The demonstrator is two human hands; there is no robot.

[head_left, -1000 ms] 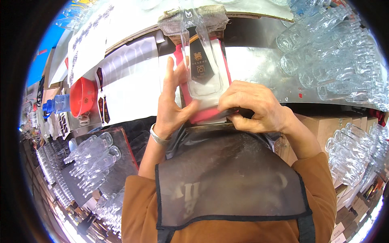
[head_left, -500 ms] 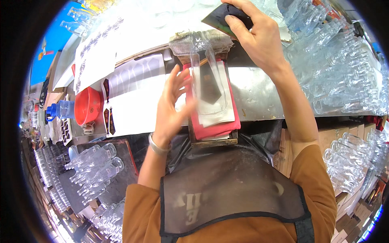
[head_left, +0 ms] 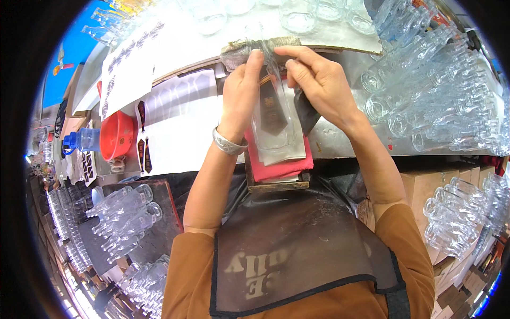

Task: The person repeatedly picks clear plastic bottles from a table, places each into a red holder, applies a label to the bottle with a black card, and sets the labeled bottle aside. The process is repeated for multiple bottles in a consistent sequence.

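Note:
A clear glass bottle (head_left: 287, 139) lies on its back on a narrow padded stand, its neck pointing away from me. A dark tie-shaped decal (head_left: 272, 110) shows on its body. My left hand (head_left: 239, 98) is closed by the bottle's shoulder, thumb against the neck and fingers curled. On the other side, my right hand (head_left: 326, 87) has its index finger and thumb near the neck. A flat black scraper (head_left: 306, 112) hangs under that palm, held by the lower fingers, which are partly hidden. White and red cloths (head_left: 281, 169) pad the stand beneath the bottle.
A folded rag (head_left: 234, 57) supports the neck end. Decal sheets (head_left: 183, 114) lie to the left, beside a red bowl (head_left: 118, 137) and a blue-capped plastic bottle (head_left: 82, 141). Many glass bottles (head_left: 435, 101) crowd the right; more (head_left: 127, 218) stand below left. Cardboard boxes (head_left: 425, 186) sit lower right.
My right hand has come down from the far side to the bottle's neck, bringing the black scraper along. My left hand has moved up and in to the neck, its fingers closing.

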